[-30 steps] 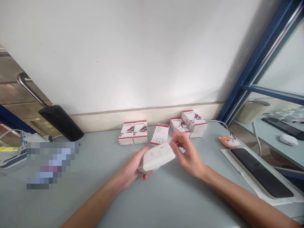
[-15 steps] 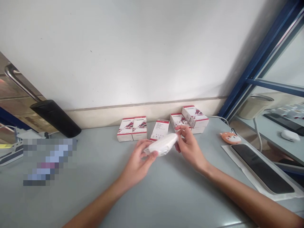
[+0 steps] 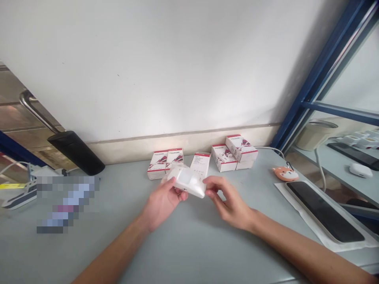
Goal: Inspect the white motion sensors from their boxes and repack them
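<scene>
One grey tabletop (image 3: 189, 252) spans the scene, with a white wall (image 3: 177, 71) along its far side. At the far left we find a white-and-grey item (image 3: 17, 197) with a yellow strip, and just right of it a pixelated object (image 3: 66, 205) that we cannot identify. Farther back, a black cylinder (image 3: 77, 154) on a bent metal rod (image 3: 38, 112) leans down to the right. Left of centre, two red-and-white boxes (image 3: 155, 165) stand side by side, partly behind the held part. Nearer to us, the left hand (image 3: 162, 199) is clamped on the left end of a white device (image 3: 189, 181), thumb on the near side. The device is raised at the centre, tilted, in clear wrap. Behind it we note a single box (image 3: 201, 162), printed face up. The fingertips of the right hand (image 3: 206, 187) are drawn close together at the device's right end; we cannot tell whether they grip it. Beyond this hand is a group of boxes (image 3: 242, 148), one raised on the others. Farther right we locate an orange animal-face case (image 3: 284, 174) and, nearer, a dark-faced slab (image 3: 324, 211) on a white sheet (image 3: 343, 246), beside a blue frame (image 3: 314, 83).
</scene>
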A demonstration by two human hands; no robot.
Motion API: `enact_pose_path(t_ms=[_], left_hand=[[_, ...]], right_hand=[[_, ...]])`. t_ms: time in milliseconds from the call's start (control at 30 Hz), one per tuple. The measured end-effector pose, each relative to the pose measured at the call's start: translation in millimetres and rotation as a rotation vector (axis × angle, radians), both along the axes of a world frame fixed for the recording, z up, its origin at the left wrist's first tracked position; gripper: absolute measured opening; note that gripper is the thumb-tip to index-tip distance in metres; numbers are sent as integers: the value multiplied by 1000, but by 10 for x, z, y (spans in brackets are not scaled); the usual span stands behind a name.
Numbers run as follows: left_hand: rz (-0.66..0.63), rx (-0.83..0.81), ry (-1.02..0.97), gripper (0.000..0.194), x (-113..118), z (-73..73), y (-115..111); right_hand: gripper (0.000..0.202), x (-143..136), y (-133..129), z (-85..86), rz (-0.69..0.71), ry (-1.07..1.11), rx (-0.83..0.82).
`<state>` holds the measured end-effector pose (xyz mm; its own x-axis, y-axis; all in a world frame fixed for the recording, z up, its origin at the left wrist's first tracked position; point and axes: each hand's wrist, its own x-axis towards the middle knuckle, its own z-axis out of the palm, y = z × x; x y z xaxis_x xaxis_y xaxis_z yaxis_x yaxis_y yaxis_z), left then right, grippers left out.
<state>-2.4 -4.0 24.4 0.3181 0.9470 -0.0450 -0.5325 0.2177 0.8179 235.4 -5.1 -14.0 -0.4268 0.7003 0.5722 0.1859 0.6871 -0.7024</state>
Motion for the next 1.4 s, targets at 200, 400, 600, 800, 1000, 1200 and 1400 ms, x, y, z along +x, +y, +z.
enact_pose_path(t_ms=[200,400,600,800,1000,1200,1400], left_hand=[[-57,-105,33,33,2,-98,-38],[-9,-100,121,49,121,30,-102],[-24,236,407,66,297,277,222],[230,527,1313,64,499,256,859],[255,582,1523,59,832,65,812],[252,680,1298,90,662,32,311],[306,921,1150,96,459,-387,119]], right_hand=[[38,11,26,136,-49,-82,283],[87,-31,-45,242,31,-183,-150],[90,-90,30,226,162,304,-495],[84,79,273,390,-61,625,-602],[78,254,458,375,-218,702,-634],[65,284,429,437,-317,661,-474],[44,191,266,428,-393,441,-214]])
